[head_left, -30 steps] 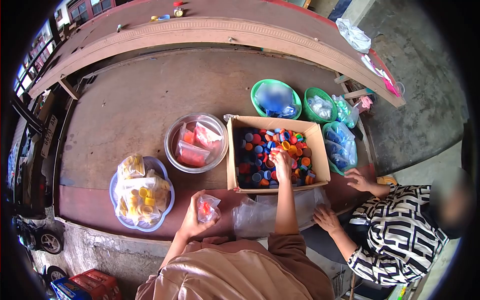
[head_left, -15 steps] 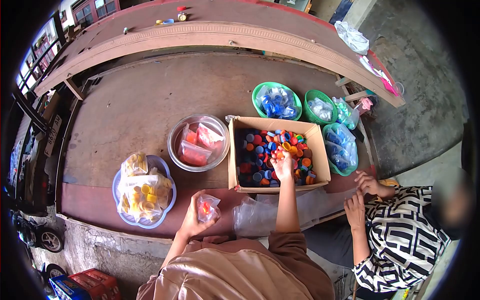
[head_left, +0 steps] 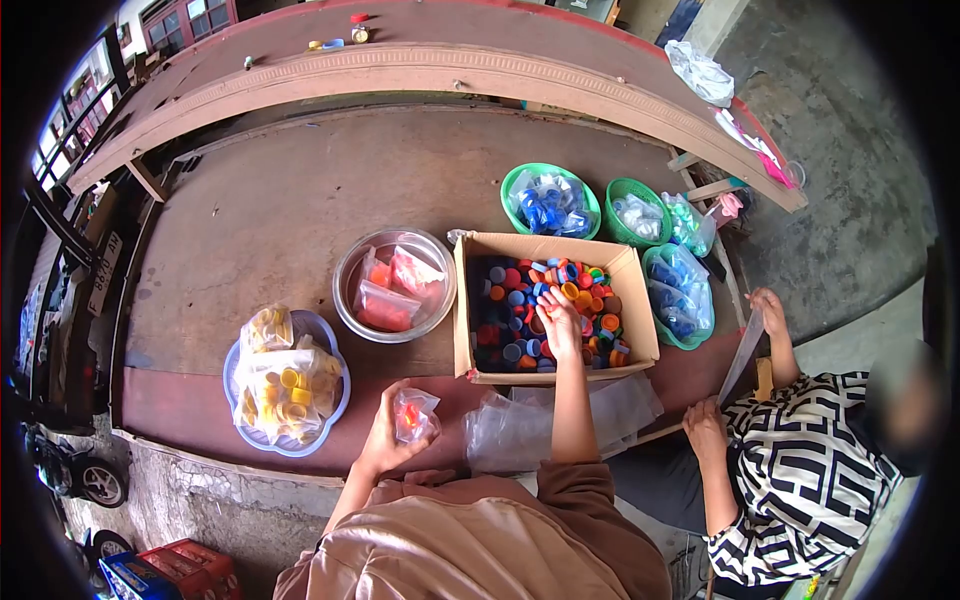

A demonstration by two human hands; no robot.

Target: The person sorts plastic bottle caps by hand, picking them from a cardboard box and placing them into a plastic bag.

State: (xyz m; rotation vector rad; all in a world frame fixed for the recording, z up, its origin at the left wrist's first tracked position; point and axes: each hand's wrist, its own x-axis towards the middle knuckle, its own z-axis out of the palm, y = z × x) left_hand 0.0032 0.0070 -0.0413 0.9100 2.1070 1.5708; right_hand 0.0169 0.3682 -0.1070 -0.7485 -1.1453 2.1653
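My left hand (head_left: 392,430) is closed around a small clear plastic bag (head_left: 415,414) with red caps inside, near the table's front edge. Over the cardboard box (head_left: 555,379), my right hand (head_left: 560,322) reaches in among loose bottle caps (head_left: 580,290) of blue, red, orange and green. Its palm faces up and a red bit shows at its curled fingers; what else it may hold is too small to tell. Flat clear bags (head_left: 510,435) lie on the table in front of the box, partly under my right forearm.
A metal bowl (head_left: 345,318) holds bags of red caps. Bagged yellow caps fill a lavender tray (head_left: 335,425). Green baskets (head_left: 592,196) (head_left: 622,236) with bagged caps stand behind and right of the box. At the right, a co-worker (head_left: 800,460) holds a clear plastic bag (head_left: 743,355).
My right hand has shifted slightly left within the box, while my left hand stays in place with its bag. The co-worker's hands have moved apart, with a clear bag lifted and stretched between them.
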